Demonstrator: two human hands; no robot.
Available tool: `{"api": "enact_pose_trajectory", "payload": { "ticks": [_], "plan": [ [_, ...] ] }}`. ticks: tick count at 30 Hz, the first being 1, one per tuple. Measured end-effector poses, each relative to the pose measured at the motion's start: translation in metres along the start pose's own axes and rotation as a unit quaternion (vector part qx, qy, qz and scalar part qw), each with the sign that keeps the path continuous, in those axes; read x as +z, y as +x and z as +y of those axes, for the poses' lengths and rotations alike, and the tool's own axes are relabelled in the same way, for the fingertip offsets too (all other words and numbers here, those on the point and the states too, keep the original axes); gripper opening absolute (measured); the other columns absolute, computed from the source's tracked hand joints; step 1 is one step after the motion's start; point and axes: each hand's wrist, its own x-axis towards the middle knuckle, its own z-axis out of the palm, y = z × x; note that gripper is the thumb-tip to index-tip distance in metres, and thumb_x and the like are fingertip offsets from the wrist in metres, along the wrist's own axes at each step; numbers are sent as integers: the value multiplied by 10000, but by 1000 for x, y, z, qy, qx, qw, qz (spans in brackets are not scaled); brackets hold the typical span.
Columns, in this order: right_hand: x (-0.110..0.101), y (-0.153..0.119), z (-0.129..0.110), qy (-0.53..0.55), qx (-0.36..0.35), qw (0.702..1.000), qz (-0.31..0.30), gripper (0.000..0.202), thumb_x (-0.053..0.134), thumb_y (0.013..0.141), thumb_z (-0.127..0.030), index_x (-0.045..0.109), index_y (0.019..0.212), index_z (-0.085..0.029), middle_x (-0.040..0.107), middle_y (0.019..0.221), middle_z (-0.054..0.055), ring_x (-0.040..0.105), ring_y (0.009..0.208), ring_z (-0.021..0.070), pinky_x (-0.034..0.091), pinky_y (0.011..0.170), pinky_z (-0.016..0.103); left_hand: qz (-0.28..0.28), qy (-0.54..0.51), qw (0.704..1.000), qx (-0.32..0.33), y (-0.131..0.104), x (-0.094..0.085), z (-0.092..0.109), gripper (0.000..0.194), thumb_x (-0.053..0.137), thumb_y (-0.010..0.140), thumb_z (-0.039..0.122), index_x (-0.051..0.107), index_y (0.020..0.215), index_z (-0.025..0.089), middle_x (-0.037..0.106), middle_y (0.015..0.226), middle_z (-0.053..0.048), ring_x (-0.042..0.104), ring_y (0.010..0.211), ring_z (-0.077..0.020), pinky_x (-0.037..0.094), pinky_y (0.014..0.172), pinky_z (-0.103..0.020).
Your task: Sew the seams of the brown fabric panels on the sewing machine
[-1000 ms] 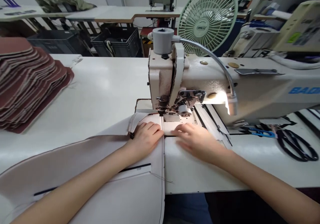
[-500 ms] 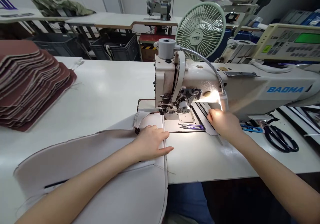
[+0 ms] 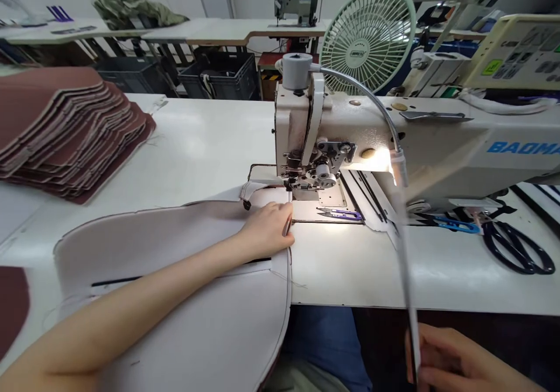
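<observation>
Under the head of the sewing machine [image 3: 301, 129] lies the edge of a large pale panel [image 3: 210, 322] with a dark slit. My left hand [image 3: 269, 228] is closed on the panel's right edge, just in front of the needle area, with thumb and fingers pinching it. At the lower right, my right hand [image 3: 450, 357] grips a long thin white and dark strip [image 3: 405, 269], which stretches up toward the lamp and is blurred by motion. Purple thread snips [image 3: 339, 214] rest by the needle plate.
Stacked brown panels [image 3: 74, 129] stand at the left. More strips [image 3: 371, 202], blue snips [image 3: 457, 224] and black scissors [image 3: 518, 249] lie to the right. A green fan [image 3: 367, 42] and a control box [image 3: 516, 53] are behind the machine.
My right hand has moved from beside the lamp down to the lower right, drawing a strip with it. My left hand has closed on the panel's edge. The view has shifted slightly.
</observation>
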Motion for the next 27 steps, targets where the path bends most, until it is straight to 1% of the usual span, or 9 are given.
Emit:
{"api": "enact_pose_trajectory", "payload": {
  "ticks": [3,5,7,10,13,16,19,23,27],
  "plan": [
    [-7,28,-38,-59,-223,970,75,240,553,892,-413,719,858,-243,702,822,64,680,746,197,558,672,286,-11,36,999,-11,1,-8,5,103,570,732,269,506,738,190,592,894,-79,539,959,-273,457,707,-345],
    [-11,55,-63,-132,-387,901,146,241,494,944,-327,722,975,-255,714,934,73,687,836,190,558,718,274,-38,66,997,-13,3,-12,9,112,561,735,268,526,669,184,583,867,-89,533,949,-278,466,715,-355],
    [-9,85,-81,-240,-495,804,225,289,433,963,-201,686,1099,-230,706,1053,85,675,938,184,553,794,290,-31,91,995,-7,4,-12,13,126,553,737,256,553,637,179,586,895,-98,529,966,-282,474,734,-369],
    [4,126,-90,-417,-545,660,306,286,438,934,-85,699,1021,-160,727,981,81,664,959,202,559,811,334,19,111,994,14,5,-8,15,112,545,731,214,574,631,174,604,1054,-110,514,1059,-297,472,833,-421],
    [23,149,-86,-519,-546,577,316,248,464,910,-45,706,945,-87,732,932,108,661,947,224,561,762,339,34,69,996,40,6,-6,7,128,543,701,152,505,581,177,610,1185,-100,522,1104,-284,459,906,-422],
    [36,158,-83,-568,-541,543,299,290,425,885,10,697,975,-32,723,988,159,666,898,221,550,686,318,18,-30,998,59,9,-13,-11,202,527,690,155,388,547,192,639,1195,-84,545,1120,-273,454,925,-402],
    [42,165,-89,-587,-553,530,263,304,417,871,13,692,998,-10,713,1016,192,669,880,237,534,631,321,-4,-149,987,54,12,-24,-28,183,470,704,197,342,573,202,621,1265,-58,521,1193,-264,433,972,-397],
    [42,182,-99,-583,-560,541,231,294,437,869,-9,684,1028,7,701,1043,219,676,889,251,525,629,331,-31,-217,975,24,14,-33,-38,144,436,682,219,328,588,207,597,1309,-44,504,1217,-271,404,1017,-419],
    [40,193,-100,-557,-564,558,247,301,446,866,-21,674,1056,32,686,1073,239,667,969,292,529,680,360,-42,-222,974,21,15,-35,-36,118,427,674,215,343,591,206,590,1317,-46,506,1214,-275,412,1007,-422]
  ]
}}
